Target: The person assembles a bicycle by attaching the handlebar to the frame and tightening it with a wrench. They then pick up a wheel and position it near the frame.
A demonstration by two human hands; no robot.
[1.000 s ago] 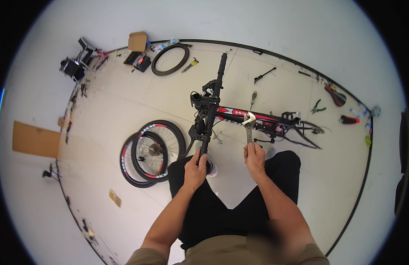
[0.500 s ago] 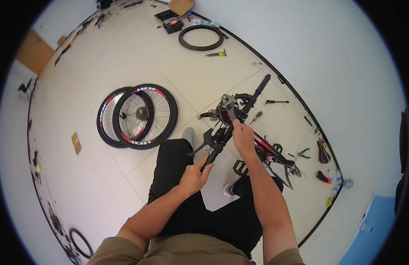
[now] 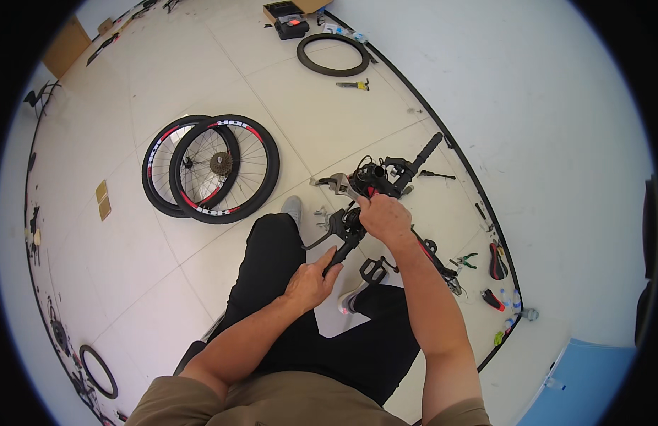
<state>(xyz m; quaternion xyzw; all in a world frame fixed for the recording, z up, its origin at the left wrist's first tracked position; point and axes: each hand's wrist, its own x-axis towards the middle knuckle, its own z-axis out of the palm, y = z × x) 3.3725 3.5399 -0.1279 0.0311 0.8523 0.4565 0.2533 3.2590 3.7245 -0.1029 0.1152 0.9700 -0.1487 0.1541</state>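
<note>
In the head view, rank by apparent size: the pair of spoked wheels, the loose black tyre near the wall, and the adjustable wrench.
1. Pair of spoked wheels, largest.
2. Loose black tyre, though it lies farther away.
3. Adjustable wrench in the right hand, smallest.

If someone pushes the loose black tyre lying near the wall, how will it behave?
The tyre has no rim inside, so it would probably flex rather than stay stiff. It lies flat on the floor, so it should slide, not roll. It looks light for its size.
</note>
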